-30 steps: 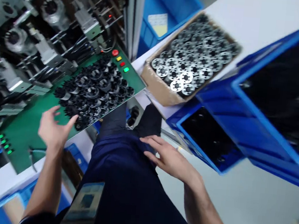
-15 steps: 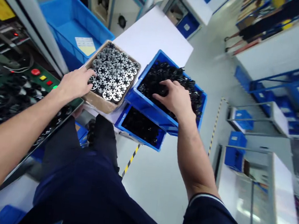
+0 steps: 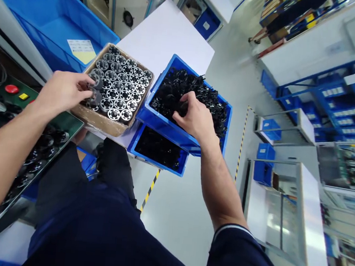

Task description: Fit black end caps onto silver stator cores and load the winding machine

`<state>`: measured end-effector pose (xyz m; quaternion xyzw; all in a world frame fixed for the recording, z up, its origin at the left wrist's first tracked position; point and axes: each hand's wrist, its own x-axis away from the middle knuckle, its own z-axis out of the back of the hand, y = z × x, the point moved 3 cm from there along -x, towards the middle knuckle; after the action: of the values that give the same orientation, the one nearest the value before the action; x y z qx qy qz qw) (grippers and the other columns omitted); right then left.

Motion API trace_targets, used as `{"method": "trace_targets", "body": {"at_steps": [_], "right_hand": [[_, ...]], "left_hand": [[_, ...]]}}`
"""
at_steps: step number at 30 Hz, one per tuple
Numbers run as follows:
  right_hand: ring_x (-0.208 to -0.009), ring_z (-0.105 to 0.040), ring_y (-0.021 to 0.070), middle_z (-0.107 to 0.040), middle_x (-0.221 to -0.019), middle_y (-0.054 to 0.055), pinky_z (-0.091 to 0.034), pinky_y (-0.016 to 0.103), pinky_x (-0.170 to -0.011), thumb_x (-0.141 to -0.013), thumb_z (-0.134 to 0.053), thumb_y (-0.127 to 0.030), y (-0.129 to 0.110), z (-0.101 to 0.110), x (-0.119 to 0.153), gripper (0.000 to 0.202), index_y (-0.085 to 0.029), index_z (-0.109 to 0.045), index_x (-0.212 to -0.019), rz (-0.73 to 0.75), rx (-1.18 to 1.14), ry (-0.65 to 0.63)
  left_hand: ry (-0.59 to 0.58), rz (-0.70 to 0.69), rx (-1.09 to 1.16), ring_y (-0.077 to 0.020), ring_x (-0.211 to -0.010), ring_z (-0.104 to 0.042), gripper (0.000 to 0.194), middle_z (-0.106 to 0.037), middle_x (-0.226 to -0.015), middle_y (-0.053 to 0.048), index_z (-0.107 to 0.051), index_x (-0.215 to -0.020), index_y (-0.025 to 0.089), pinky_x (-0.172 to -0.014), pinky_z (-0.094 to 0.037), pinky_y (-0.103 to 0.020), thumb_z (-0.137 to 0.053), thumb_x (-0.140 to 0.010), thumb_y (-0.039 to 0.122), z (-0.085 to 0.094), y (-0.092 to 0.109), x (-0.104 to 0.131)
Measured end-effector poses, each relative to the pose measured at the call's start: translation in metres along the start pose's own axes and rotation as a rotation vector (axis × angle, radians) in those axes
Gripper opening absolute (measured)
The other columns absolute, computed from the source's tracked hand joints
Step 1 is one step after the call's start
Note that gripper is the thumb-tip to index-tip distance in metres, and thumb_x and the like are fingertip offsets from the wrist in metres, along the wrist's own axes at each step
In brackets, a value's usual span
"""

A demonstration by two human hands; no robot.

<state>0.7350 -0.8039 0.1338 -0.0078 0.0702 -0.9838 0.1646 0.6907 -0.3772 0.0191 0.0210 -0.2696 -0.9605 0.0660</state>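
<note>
Slotted metal rings (image 3: 118,86) are seen packed in rows in a cardboard box (image 3: 103,122) on the white table (image 3: 168,34). At the box's left side, a grey slotted part (image 3: 96,98) is pinched between the thumb and fingers of the left hand (image 3: 60,90). Black parts (image 3: 209,107) are heaped in the blue bin (image 3: 178,129) to the right. Among them the right hand (image 3: 196,118) is placed, fingers curled; whether a part is gripped cannot be told. A smaller blue bin (image 3: 182,165) of dark parts is positioned nearer, below.
</note>
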Motion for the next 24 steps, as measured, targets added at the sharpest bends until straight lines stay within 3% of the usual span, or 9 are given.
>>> {"method": "trace_targets", "body": {"at_steps": [3, 5, 7, 9, 12, 14, 16, 20, 24], "right_hand": [[-0.109, -0.079, 0.0361, -0.087, -0.124, 0.011, -0.065, 0.051, -0.102, -0.101, -0.072, -0.03, 0.005, 0.006, 0.003, 0.054, -0.023, -0.071, -0.155, 0.021, -0.094, -0.001], [-0.111, -0.079, 0.0342, -0.085, -0.124, 0.011, -0.065, 0.05, -0.107, -0.101, -0.069, -0.026, 0.008, 0.008, 0.003, 0.054, -0.024, -0.075, -0.155, 0.052, -0.126, -0.026], [-0.109, -0.077, 0.0331, -0.083, -0.125, 0.012, -0.064, 0.049, -0.108, -0.103, -0.07, -0.028, 0.009, 0.007, 0.002, 0.042, -0.025, -0.083, -0.143, 0.08, -0.122, -0.076], [-0.101, -0.075, 0.0309, -0.081, -0.124, 0.012, -0.064, 0.048, -0.103, -0.104, -0.077, -0.036, 0.01, 0.003, 0.002, 0.028, -0.025, -0.085, -0.128, 0.086, -0.123, -0.126], [-0.095, -0.073, 0.0282, -0.081, -0.122, 0.01, -0.064, 0.045, -0.098, -0.097, -0.089, -0.042, 0.012, -0.001, 0.001, 0.028, -0.026, -0.082, -0.12, 0.085, -0.155, -0.146], [-0.101, -0.075, 0.0294, -0.083, -0.122, 0.009, -0.064, 0.045, -0.102, -0.096, -0.088, -0.042, 0.013, -0.001, 0.001, 0.028, -0.026, -0.081, -0.119, 0.088, -0.18, -0.127], [-0.11, -0.076, 0.0316, -0.085, -0.125, 0.01, -0.064, 0.047, -0.108, -0.1, -0.082, -0.043, 0.015, 0.001, 0.002, 0.03, -0.026, -0.082, -0.126, 0.087, -0.206, -0.092], [-0.117, -0.076, 0.0328, -0.085, -0.124, 0.011, -0.063, 0.051, -0.115, -0.101, -0.074, -0.041, 0.021, 0.003, 0.005, 0.033, -0.027, -0.086, -0.128, 0.061, -0.263, -0.02], [-0.112, -0.075, 0.0309, -0.086, -0.12, 0.009, -0.062, 0.051, -0.116, -0.096, -0.077, -0.044, 0.027, 0.0, 0.008, 0.026, -0.027, -0.082, -0.115, 0.024, -0.328, 0.038]], "left_hand": [[0.137, 0.158, 0.654, -0.0224, -0.095, -0.087, 0.044, -0.089, -0.114, -0.006, -0.077, -0.125, 0.015, -0.104, -0.078, -0.058, -0.087, -0.088, 0.036, 0.015, 0.016, 0.045], [0.071, 0.324, 1.029, -0.0262, -0.108, -0.09, 0.049, -0.09, -0.127, -0.011, -0.071, -0.125, 0.02, -0.09, -0.08, -0.043, -0.089, -0.081, 0.029, 0.017, 0.032, 0.082], [-0.028, 0.503, 1.222, -0.0301, -0.122, -0.09, 0.061, -0.09, -0.139, -0.012, -0.074, -0.132, 0.025, -0.08, -0.076, -0.031, -0.09, -0.074, 0.022, 0.017, 0.046, 0.125], [-0.106, 0.628, 1.337, -0.0346, -0.126, -0.089, 0.061, -0.09, -0.143, -0.011, -0.081, -0.131, 0.029, -0.071, -0.073, -0.031, -0.088, -0.071, 0.024, 0.012, 0.055, 0.169], [-0.167, 0.705, 1.362, -0.039, -0.109, -0.086, 0.029, -0.093, -0.133, -0.01, -0.088, -0.112, 0.037, -0.059, -0.065, -0.041, -0.087, -0.088, 0.054, -0.005, 0.055, 0.229], [-0.178, 0.737, 1.252, -0.0353, -0.081, -0.075, 0.039, -0.092, -0.109, -0.009, -0.09, -0.1, 0.042, -0.052, -0.053, -0.043, -0.083, -0.094, 0.079, -0.021, 0.048, 0.264], [-0.218, 0.752, 1.178, -0.03, -0.064, -0.059, 0.053, -0.083, -0.086, -0.008, -0.092, -0.097, 0.044, -0.05, -0.045, -0.042, -0.082, -0.089, 0.096, -0.037, 0.04, 0.293], [-0.242, 0.818, 1.184, -0.0245, -0.067, -0.056, 0.071, -0.077, -0.082, -0.008, -0.092, -0.103, 0.031, -0.053, -0.046, -0.033, -0.086, -0.087, 0.1, -0.056, 0.03, 0.336], [-0.186, 0.853, 1.18, -0.0223, -0.07, -0.053, 0.075, -0.076, -0.083, -0.008, -0.091, -0.111, 0.024, -0.054, -0.044, -0.028, -0.084, -0.094, 0.097, -0.058, 0.032, 0.354]]}}
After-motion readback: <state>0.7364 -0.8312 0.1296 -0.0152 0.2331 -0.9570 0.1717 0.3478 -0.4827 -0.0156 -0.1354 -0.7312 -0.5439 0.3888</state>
